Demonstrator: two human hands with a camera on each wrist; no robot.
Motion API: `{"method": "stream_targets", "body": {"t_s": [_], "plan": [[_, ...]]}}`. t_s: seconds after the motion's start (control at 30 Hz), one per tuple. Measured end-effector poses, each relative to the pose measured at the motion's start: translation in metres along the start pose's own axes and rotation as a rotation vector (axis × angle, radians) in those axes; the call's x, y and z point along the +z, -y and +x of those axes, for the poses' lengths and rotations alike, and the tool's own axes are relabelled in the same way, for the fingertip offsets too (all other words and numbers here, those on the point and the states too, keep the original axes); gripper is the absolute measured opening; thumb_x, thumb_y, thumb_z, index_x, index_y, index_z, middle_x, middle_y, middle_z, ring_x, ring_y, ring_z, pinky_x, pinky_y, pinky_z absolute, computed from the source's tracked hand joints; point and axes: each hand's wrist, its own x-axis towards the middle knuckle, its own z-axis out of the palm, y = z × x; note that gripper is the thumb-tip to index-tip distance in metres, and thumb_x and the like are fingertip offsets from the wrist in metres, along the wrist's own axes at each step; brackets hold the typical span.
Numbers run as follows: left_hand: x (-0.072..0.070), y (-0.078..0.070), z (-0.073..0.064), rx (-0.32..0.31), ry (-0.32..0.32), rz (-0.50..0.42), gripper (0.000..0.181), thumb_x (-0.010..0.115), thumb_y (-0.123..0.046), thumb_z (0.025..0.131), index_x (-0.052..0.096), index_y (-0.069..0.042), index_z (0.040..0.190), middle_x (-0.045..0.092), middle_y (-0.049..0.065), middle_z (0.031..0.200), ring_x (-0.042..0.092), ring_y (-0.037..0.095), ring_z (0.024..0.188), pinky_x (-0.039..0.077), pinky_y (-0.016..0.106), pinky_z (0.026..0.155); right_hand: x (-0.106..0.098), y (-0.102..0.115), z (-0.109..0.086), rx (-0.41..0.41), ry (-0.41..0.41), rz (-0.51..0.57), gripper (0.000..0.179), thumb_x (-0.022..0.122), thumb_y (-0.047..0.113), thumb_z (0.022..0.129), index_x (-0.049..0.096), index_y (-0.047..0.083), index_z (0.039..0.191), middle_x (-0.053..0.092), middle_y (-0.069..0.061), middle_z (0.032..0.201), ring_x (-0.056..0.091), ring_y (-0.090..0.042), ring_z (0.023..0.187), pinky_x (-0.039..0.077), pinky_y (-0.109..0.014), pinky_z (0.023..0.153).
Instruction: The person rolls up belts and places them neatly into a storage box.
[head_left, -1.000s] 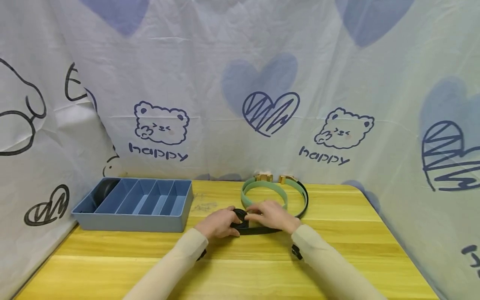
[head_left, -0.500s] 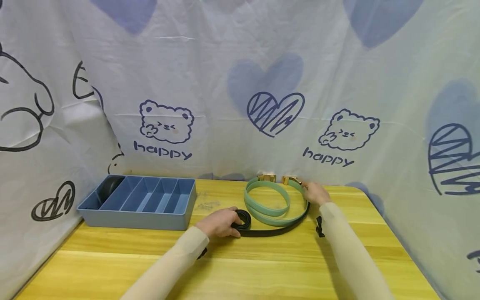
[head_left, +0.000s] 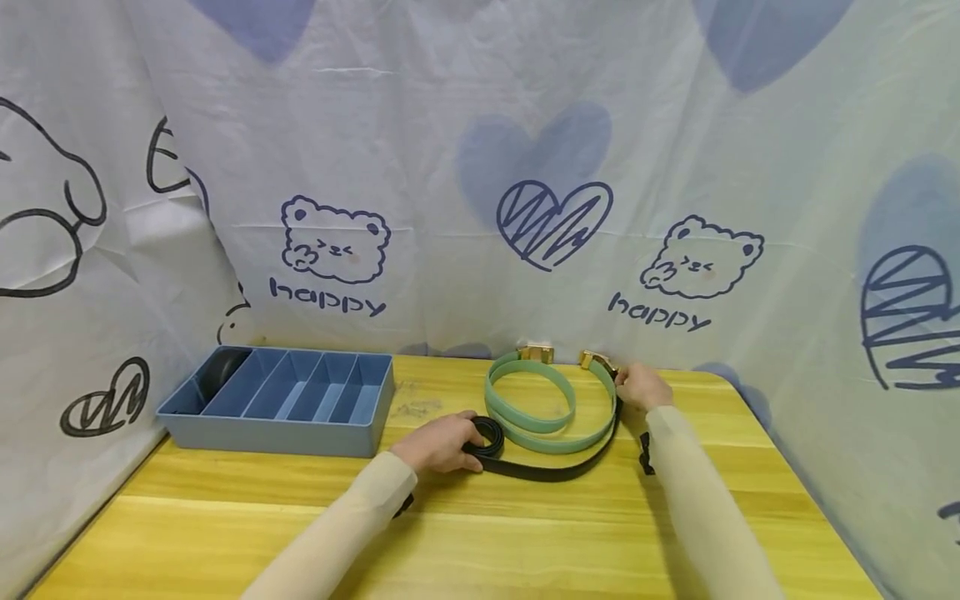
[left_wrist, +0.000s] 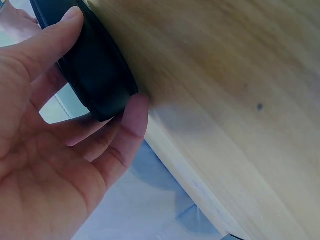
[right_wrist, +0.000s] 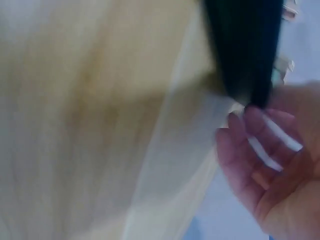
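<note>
A black belt (head_left: 542, 473) lies on the table, its left end wound into a small coil (head_left: 489, 437). My left hand (head_left: 441, 443) grips that coil, thumb on one side and fingers on the other; the left wrist view shows the wound black strap (left_wrist: 97, 60) between them. At the belt's far right end, my right hand (head_left: 643, 387) pinches the strap close to a gold buckle (head_left: 598, 360). In the right wrist view the dark strap (right_wrist: 245, 45) is blurred at the fingertips. A green belt (head_left: 531, 422) lies looped inside the black one's curve, with another gold buckle (head_left: 537, 353) behind it.
A blue-grey divided box (head_left: 273, 440) stands at the left, with a dark rolled item (head_left: 222, 368) in its leftmost section. Behind the wooden table (head_left: 480, 542) hangs a white printed cloth (head_left: 450, 317), which also runs along both sides.
My right hand has moved from beside the coil to the belt's buckle end at the back right. The black strap has shifted slightly away from the green belt. My left hand stays at the coil.
</note>
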Motion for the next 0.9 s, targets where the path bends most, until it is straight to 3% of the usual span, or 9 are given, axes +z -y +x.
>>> {"method": "stream_targets", "body": {"t_s": [0.13, 0.23, 0.3, 0.37, 0.47, 0.57, 0.67, 0.77, 0.9], "plan": [[-0.001, 0.002, -0.001, -0.008, 0.003, 0.000, 0.038, 0.074, -0.035, 0.087, 0.072, -0.015, 0.119, 0.061, 0.009, 0.136, 0.047, 0.029, 0.136, 0.042, 0.041, 0.109, -0.001, 0.003, -0.002, 0.047, 0.014, -0.044, 0.030, 0.074, 0.034, 0.082, 0.061, 0.010, 0.071, 0.059, -0.004, 0.068, 0.054, -0.019, 0.061, 0.044, -0.034, 0.055], [0.000, 0.002, -0.001, -0.008, 0.000, -0.002, 0.038, 0.074, -0.035, 0.087, 0.072, -0.015, 0.120, 0.057, 0.011, 0.140, 0.049, 0.029, 0.134, 0.043, 0.041, 0.108, 0.003, 0.003, -0.003, 0.049, -0.030, -0.096, 0.032, 0.073, 0.029, 0.084, 0.058, 0.009, 0.064, 0.062, -0.007, 0.068, 0.057, -0.023, 0.064, 0.048, -0.038, 0.055], [0.001, 0.003, 0.000, 0.001, -0.004, -0.004, 0.039, 0.074, -0.035, 0.087, 0.072, -0.015, 0.120, 0.055, 0.012, 0.142, 0.050, 0.030, 0.133, 0.043, 0.040, 0.107, 0.007, 0.002, -0.003, 0.033, -0.049, -0.117, 0.014, 0.065, 0.017, 0.086, 0.067, 0.005, 0.078, 0.068, -0.015, 0.083, 0.063, -0.030, 0.076, 0.051, -0.044, 0.061], [0.001, 0.003, 0.000, 0.006, -0.010, -0.004, 0.039, 0.075, -0.035, 0.087, 0.072, -0.015, 0.119, 0.054, 0.013, 0.143, 0.050, 0.030, 0.133, 0.043, 0.040, 0.108, 0.009, 0.002, -0.003, 0.014, -0.031, -0.119, 0.028, 0.054, 0.007, 0.085, 0.071, 0.005, 0.107, 0.069, -0.023, 0.105, 0.063, -0.036, 0.088, 0.052, -0.050, 0.066], [0.002, 0.003, 0.000, 0.012, -0.019, -0.009, 0.038, 0.075, -0.035, 0.086, 0.073, -0.015, 0.119, 0.054, 0.013, 0.143, 0.050, 0.030, 0.133, 0.043, 0.040, 0.108, 0.009, 0.000, -0.003, -0.001, 0.068, -0.100, 0.059, 0.048, 0.008, 0.087, 0.047, 0.009, 0.146, 0.056, -0.031, 0.130, 0.062, -0.039, 0.093, 0.051, -0.050, 0.069], [0.002, 0.003, -0.001, 0.002, -0.024, -0.023, 0.038, 0.075, -0.034, 0.086, 0.073, -0.015, 0.119, 0.054, 0.013, 0.143, 0.048, 0.030, 0.135, 0.042, 0.041, 0.109, 0.005, -0.002, -0.004, 0.010, 0.140, -0.087, 0.065, 0.042, 0.010, 0.091, 0.031, 0.014, 0.154, 0.049, -0.033, 0.139, 0.062, -0.037, 0.086, 0.050, -0.044, 0.064], [0.000, 0.002, -0.002, -0.009, -0.024, -0.039, 0.038, 0.075, -0.034, 0.086, 0.072, -0.015, 0.119, 0.051, 0.014, 0.145, 0.048, 0.031, 0.135, 0.042, 0.042, 0.109, 0.002, -0.003, -0.005, 0.017, 0.161, -0.097, 0.058, 0.035, 0.011, 0.096, 0.033, 0.013, 0.154, 0.041, -0.032, 0.146, 0.059, -0.043, 0.105, 0.052, -0.050, 0.073], [0.000, 0.002, -0.002, -0.012, -0.026, -0.043, 0.038, 0.075, -0.034, 0.086, 0.073, -0.014, 0.119, 0.049, 0.016, 0.147, 0.049, 0.031, 0.134, 0.042, 0.042, 0.108, 0.001, -0.002, -0.006, 0.016, 0.140, -0.110, 0.050, 0.029, 0.023, 0.102, 0.043, 0.008, 0.148, 0.036, -0.032, 0.149, 0.042, -0.050, 0.130, 0.046, -0.063, 0.090], [0.002, 0.001, -0.002, -0.002, -0.025, -0.038, 0.038, 0.075, -0.034, 0.087, 0.073, -0.015, 0.119, 0.050, 0.015, 0.146, 0.051, 0.031, 0.132, 0.043, 0.042, 0.108, 0.002, 0.001, -0.007, 0.028, 0.059, -0.089, 0.046, 0.039, 0.036, 0.102, 0.065, 0.001, 0.118, 0.049, -0.032, 0.131, 0.053, -0.047, 0.114, 0.047, -0.063, 0.086]]}}
